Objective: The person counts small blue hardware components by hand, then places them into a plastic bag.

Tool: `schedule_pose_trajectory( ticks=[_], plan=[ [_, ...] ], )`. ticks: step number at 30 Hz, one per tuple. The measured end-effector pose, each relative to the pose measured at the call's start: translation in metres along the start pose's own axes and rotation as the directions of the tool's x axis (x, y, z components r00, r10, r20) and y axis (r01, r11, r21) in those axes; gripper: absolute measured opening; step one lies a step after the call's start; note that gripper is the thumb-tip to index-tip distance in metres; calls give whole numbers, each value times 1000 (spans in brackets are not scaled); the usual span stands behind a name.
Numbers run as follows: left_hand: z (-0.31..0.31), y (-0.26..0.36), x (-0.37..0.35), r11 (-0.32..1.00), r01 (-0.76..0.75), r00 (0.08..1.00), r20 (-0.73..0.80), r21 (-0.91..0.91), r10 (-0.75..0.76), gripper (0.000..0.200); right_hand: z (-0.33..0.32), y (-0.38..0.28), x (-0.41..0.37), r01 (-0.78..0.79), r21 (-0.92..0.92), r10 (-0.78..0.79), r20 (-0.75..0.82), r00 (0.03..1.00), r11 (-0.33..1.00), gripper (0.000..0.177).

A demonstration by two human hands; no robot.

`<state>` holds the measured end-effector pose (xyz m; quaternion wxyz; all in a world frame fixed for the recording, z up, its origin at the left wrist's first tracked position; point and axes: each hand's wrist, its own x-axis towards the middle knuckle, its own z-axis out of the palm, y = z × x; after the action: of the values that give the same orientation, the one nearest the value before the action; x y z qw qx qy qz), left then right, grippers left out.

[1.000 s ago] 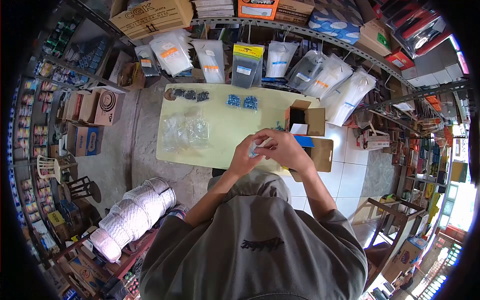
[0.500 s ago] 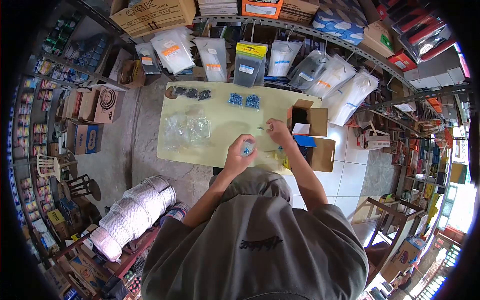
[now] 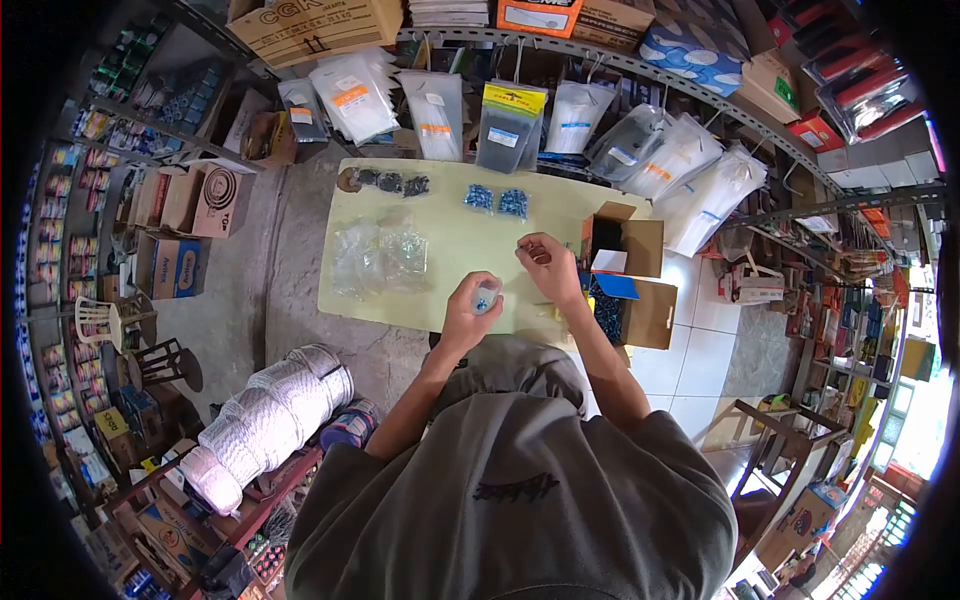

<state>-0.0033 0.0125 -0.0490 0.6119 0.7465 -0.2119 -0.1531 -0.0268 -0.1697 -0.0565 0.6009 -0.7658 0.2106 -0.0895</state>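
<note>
My left hand is closed around a small translucent cup with a few blue pieces inside. To its right and a little farther off, my right hand is held over the table with thumb and fingers pinched together. Whatever is between those fingertips is too small to make out. Two clear packets of blue pieces lie beyond my hands. Several packets of dark pieces sit at the far left of the table, and empty-looking clear plastic bags are spread left of my left hand.
An open cardboard box stands at the right of the pale yellow table; another open box with dark blue contents is nearer me. Plastic packs hang from the shelf behind. A wrapped white roll lies at lower left.
My right hand has lifted and shifted slightly left, its fingers now pinched. A small piece seen on the table near its fingertips no longer shows there. My left hand still holds the cup.
</note>
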Motion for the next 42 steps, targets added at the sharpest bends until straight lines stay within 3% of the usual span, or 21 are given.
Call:
schedule_pose_trajectory(
  ticks=[1,4,6,7,9,11,13,17,19,23,25,28,32,34,38,40,41,42],
  plan=[
    [2,-4,0,1000,-5,1000,7,14,5,28,-5,-17,-9,-6,-2,6,-8,1000,1000,18],
    [11,-13,1,998,68,995,73,-13,-66,31,-16,-57,-34,248,-6,-244,164,956,969,17],
    [16,-14,5,1000,15,993,119,-3,-14,33,-15,-59,-40,413,-64,-393,206,896,908,20],
    [16,-15,7,999,-35,988,148,13,33,34,-16,-56,-44,413,-67,-393,200,897,908,20],
    [21,-20,9,999,-2,989,148,48,-5,36,-14,-55,-51,89,-141,-83,42,996,986,29],
    [23,-29,9,996,35,988,149,84,-47,38,-9,-45,-52,16,-64,-12,72,997,998,30],
    [25,-36,9,999,-52,984,171,6,51,44,-4,-29,-51,-131,75,119,145,982,989,31],
    [23,-42,7,985,-119,972,215,128,90,55,6,-4,-43,-121,3,120,116,986,993,31],
    [20,-39,-1,962,-112,985,156,250,74,64,10,5,-40,-98,-39,102,107,989,994,27],
    [14,-54,-5,964,-144,984,135,223,115,65,15,21,-38,-42,-102,52,99,994,994,26],
    [16,-44,-6,924,316,945,14,213,-327,50,19,30,-38,20,-86,-16,51,999,996,19],
    [16,-58,1,935,328,945,-27,132,-327,36,14,41,-38,107,-155,-83,157,984,982,15],
    [21,-50,1,951,282,959,-75,127,-274,23,13,45,-46,162,-245,-125,162,979,956,17],
    [23,-47,1,947,283,959,-54,155,-278,19,14,40,-52,137,-409,-111,89,990,902,22],
    [29,-48,-2,946,257,966,-41,199,-254,16,17,31,-58,148,-390,-146,35,989,909,17],
    [31,-54,-5,952,235,972,-61,194,-227,13,12,33,-56,64,-51,-66,-44,997,997,22],
    [31,-57,-5,952,237,972,-61,194,-229,13,9,40,-50,62,-52,-65,-43,997,997,22],
    [31,-62,-6,955,262,965,-66,142,-255,12,7,57,-41,43,-237,-72,-114,991,970,27]
  ],
)
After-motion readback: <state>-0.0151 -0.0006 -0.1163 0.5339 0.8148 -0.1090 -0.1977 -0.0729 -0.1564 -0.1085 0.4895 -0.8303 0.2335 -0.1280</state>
